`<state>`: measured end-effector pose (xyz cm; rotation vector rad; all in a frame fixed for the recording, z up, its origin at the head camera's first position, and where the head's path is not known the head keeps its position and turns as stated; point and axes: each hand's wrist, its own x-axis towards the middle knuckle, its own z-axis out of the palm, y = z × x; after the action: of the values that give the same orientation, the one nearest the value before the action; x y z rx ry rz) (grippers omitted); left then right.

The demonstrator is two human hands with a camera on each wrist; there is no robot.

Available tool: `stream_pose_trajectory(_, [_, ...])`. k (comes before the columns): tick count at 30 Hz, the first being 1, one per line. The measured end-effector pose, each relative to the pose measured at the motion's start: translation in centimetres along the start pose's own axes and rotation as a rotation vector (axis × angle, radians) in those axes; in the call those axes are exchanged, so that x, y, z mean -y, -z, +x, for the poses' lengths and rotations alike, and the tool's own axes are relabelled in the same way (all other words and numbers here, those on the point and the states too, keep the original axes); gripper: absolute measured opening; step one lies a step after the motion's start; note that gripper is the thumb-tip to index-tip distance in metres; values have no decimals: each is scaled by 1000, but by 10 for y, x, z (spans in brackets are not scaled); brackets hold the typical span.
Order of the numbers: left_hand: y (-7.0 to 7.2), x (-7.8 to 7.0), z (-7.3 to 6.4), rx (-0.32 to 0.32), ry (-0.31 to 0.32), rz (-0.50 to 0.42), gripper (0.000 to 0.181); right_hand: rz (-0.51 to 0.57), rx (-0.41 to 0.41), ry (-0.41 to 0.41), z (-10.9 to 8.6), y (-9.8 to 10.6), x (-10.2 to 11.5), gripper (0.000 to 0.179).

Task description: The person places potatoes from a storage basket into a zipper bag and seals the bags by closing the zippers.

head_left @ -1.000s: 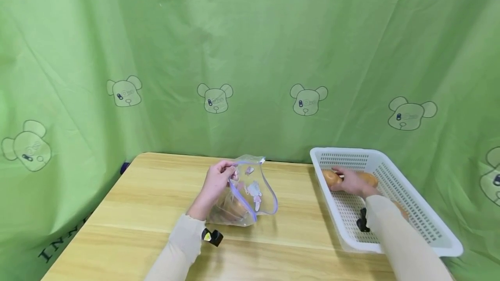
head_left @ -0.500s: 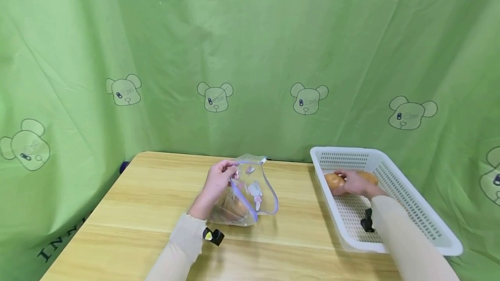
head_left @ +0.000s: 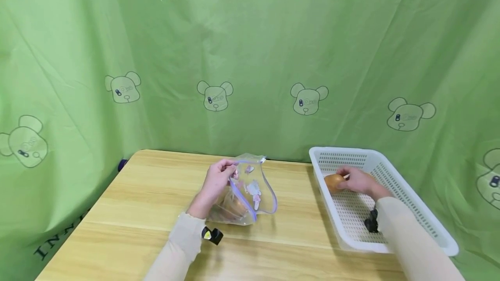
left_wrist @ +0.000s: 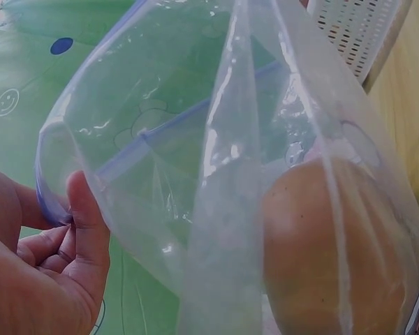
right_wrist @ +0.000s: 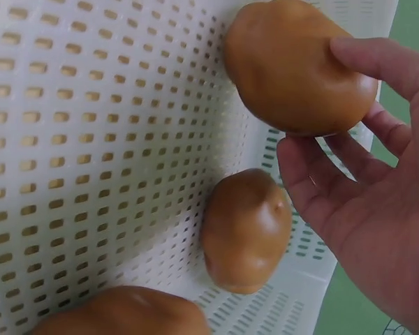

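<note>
My left hand pinches the purple-edged rim of a clear zip bag standing on the table, its mouth open to the right. Inside the bag lies a brown potato, seen through the plastic in the left wrist view. Over the white plastic basket, my right hand grips another potato between thumb and fingers. Below it in the basket, the right wrist view shows a second potato and part of a third potato. The head view hides both behind the right hand and arm.
The wooden table carries the bag at its middle and the basket at its right. A green curtain with bear faces hangs behind. Small black devices sit at both wrists.
My right hand, with the potato in its grip, has shifted slightly and now covers the potato that showed behind it in the head view. The left hand and bag stay almost still.
</note>
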<state>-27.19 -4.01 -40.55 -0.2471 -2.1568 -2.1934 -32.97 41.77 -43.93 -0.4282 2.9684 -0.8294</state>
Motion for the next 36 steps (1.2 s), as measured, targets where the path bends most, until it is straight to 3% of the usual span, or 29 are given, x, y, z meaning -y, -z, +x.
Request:
stream_pose_trajectory(5, [0, 0, -1, 13, 10, 0, 21, -119, -26, -48, -5, -2, -6, 39])
stream_pose_trajectory(10, [0, 0, -1, 16, 10, 1, 21, -121, -55, -90, -8, -4, -12, 43])
stream_pose_trajectory(18, [-1, 0, -1, 12, 17, -5, 23, 101, -24, -117, -12, -5, -15, 57])
stream_pose_trajectory(28, [0, -1, -4, 21, -67, -32, 19, 167, -14, -109, -13, -1, -15, 51])
stream_pose_trajectory(36, [-1, -2, -1, -4, 0, -4, 22, 303, -16, -41, -19, 15, -12, 51])
